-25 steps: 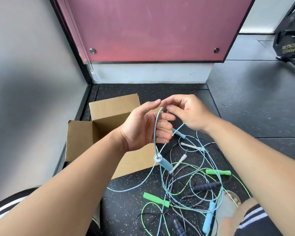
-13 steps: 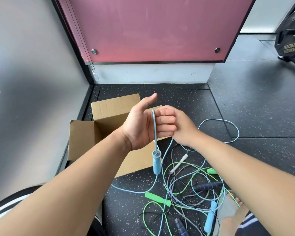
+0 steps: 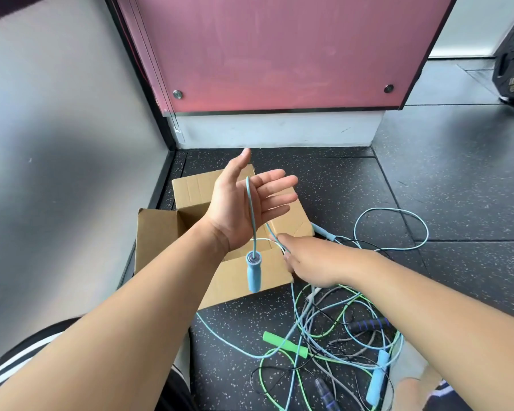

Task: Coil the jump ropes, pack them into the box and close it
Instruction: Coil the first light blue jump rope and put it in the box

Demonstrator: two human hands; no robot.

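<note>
The blue rope point(image 3: 251, 209) hangs over the left hand point(image 3: 235, 212), its cord running through the notch between thumb and forefinger, and its blue handle point(image 3: 254, 272) dangles below the wrist as a weight that keeps the strand taut. That hand's grip is wide open, palm turned up and fingers straight, so it clamps nothing and seems to serve as a form to wind the cord round. From behind that hand the cord slants down to the right hand point(image 3: 312, 262), whose grip looks closed on it, fingertips and thumb pinching the strand just beside the box point(image 3: 155, 241) — likely to feed the next turn. The rest of the blue rope trails off in a wide loop on the floor point(image 3: 428, 179) to the right. The cardboard box stands open on the floor beneath both hands, flaps spread, and I can make out no rope inside it, so packing looks not yet begun. Nearer the person lies a tangle of other ropes point(image 3: 333, 330) — a green handle point(image 3: 284, 344), a dark handle point(image 3: 368, 324) and a second blue handle point(image 3: 377, 376) among crossed cords. The blue cord threads through this heap, so it may snag as it is drawn in.
</note>
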